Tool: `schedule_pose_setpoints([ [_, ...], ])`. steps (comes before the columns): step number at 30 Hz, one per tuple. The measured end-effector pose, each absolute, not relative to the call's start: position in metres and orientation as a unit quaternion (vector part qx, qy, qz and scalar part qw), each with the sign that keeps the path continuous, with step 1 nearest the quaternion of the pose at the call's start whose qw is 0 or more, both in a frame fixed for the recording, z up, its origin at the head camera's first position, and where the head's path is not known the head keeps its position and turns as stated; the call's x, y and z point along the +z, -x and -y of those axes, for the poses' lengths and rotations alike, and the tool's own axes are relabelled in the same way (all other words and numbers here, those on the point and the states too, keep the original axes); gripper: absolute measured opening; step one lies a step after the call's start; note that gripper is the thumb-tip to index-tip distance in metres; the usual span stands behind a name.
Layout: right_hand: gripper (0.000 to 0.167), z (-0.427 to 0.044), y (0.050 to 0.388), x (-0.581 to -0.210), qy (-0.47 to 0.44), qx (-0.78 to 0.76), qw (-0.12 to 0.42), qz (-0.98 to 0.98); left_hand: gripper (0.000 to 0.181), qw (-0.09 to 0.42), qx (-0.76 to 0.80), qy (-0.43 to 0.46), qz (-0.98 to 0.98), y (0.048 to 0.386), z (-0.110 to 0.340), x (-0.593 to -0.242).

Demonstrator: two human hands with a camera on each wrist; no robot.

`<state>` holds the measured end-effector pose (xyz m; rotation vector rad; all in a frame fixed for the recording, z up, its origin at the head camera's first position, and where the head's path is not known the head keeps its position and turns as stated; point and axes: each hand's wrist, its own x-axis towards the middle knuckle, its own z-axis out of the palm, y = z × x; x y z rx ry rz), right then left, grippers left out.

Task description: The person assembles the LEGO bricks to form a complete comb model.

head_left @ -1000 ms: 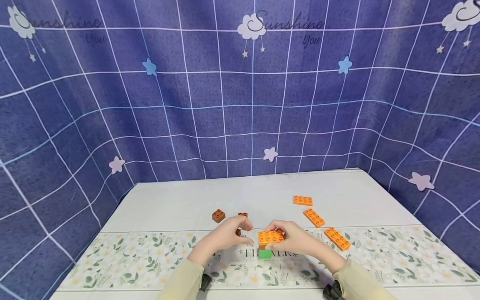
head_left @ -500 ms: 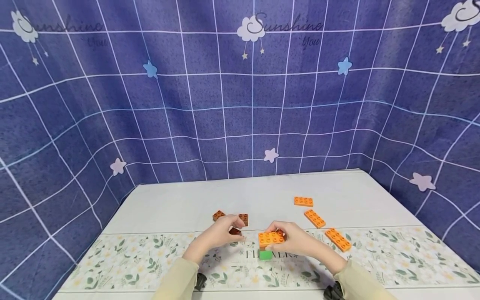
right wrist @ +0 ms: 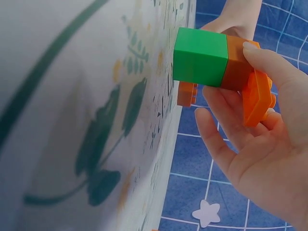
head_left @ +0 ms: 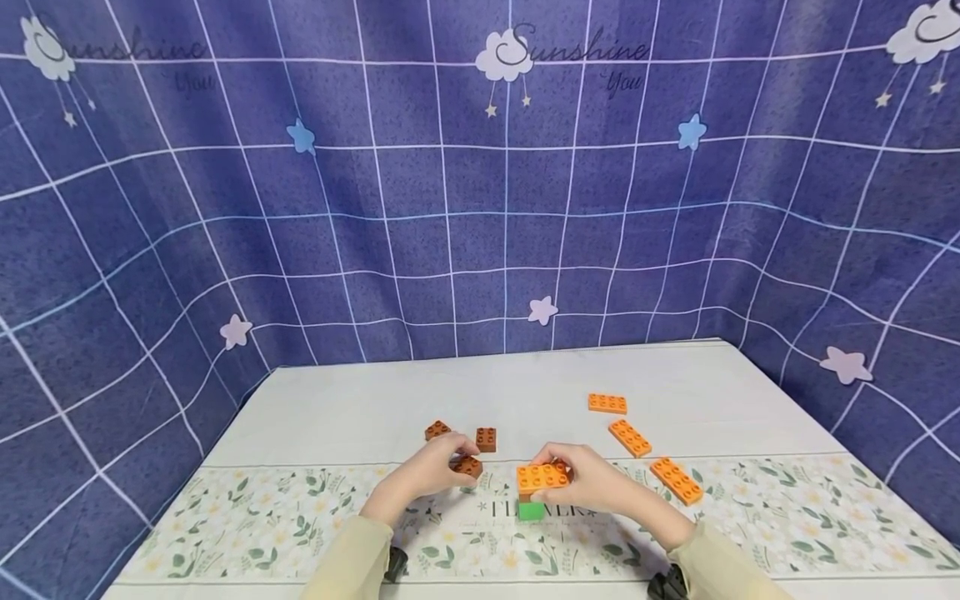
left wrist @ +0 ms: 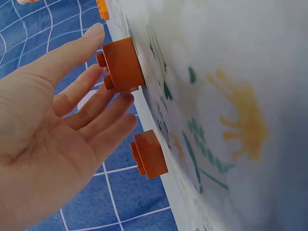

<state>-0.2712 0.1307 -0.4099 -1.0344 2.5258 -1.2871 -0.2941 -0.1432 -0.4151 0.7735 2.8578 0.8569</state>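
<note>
My right hand holds a small stack of toy building bricks near the middle of the table. The stack has a green brick at the bottom, a brown brick above it and an orange plate on top. The right thumb presses the brown brick's side. My left hand is around a loose brown brick, thumb on one side and fingers on the other. In the left wrist view the thumb looks apart from that brick; whether the fingers touch it I cannot tell.
Two more brown bricks lie beyond the left hand, one partly behind it and a square one. Loose orange plates lie right: the far one, the middle one and the near one. A blue curtain backs the table.
My left hand has moved left, away from the stack, to the nearest brown brick, uncovering the square brown brick. The right hand and its stack have stayed nearly still.
</note>
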Motion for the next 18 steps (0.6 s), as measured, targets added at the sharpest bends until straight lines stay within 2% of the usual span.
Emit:
schedule_pose_setpoints([
  [10, 0.029, -0.1302, 0.2694, -0.4096, 0.338, -0.424, 0.061, -0.838, 0.042, 0.034, 0.249, -0.237, -0.938, 0.2921, 0.1449, -0.4159],
  [18, 0.030, -0.1305, 0.2704, -0.4106, 0.342, -0.408, 0.052, -0.845, 0.038, 0.036, 0.242, -0.238, -0.940, 0.2936, 0.1451, -0.4167],
])
